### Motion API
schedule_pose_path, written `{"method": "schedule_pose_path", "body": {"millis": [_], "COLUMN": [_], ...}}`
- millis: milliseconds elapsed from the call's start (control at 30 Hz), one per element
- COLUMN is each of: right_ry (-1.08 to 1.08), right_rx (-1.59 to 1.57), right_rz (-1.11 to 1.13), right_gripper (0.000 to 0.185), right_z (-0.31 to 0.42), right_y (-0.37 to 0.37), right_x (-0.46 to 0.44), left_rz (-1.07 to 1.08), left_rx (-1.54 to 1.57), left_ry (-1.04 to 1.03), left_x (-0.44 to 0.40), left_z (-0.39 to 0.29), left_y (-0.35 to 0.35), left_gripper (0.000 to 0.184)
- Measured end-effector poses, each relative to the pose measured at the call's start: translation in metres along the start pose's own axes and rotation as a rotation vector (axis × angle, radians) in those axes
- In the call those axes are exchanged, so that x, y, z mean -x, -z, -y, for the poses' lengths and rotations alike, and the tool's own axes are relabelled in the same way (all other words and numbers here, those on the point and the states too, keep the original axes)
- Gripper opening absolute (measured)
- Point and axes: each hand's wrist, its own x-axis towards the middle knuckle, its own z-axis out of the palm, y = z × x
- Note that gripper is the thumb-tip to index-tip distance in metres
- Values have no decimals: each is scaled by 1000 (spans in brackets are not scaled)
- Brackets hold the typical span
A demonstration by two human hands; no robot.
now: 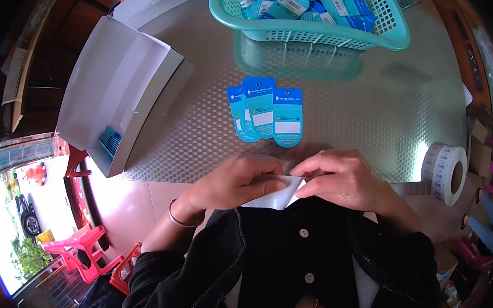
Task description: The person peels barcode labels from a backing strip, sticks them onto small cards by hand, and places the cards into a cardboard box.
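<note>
My left hand (242,181), with a bangle on its wrist, is closed round a glossy white piece of paper (273,197) in front of my chest. My right hand (341,179) pinches the same paper near its folded right corner. What lies behind the fingers is hidden. Just beyond my hands on the table, several blue and teal tags overlap, printed "water repellent"; the nearest tag (288,116) bears a blank-looking white patch.
A teal plastic basket (312,33) of similar tags stands at the back. An open white box (132,99) on the left holds a few tags. A label roll (449,174) sits at the table's right edge. Pink stools (83,248) stand left; a person's leg shows far right.
</note>
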Motion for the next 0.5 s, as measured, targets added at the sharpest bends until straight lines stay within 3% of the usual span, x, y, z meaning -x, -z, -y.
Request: {"method": "schedule_pose_path", "body": {"millis": [133, 200, 300, 367, 500], "right_ry": [-119, -142, -214, -346, -403], "right_rx": [-377, -399, -415, -500, -524], "right_rz": [92, 12, -75, -148, -145], "right_gripper": [17, 16, 15, 14, 9], "right_z": [0, -7, -21, -26, -48], "right_y": [26, 33, 40, 37, 31], "right_x": [-3, -5, -9, -12, -19], "left_rz": [-168, -261, -265, -256, -276], "left_rx": [-335, -533, -775, -810, -846], "left_ry": [-264, -384, -395, -420, -464], "left_x": [2, -1, -2, -7, -20], "left_z": [-1, 0, 2, 7, 12], "left_y": [1, -5, -17, -25, -37], "left_gripper": [12, 13, 16, 17, 18]}}
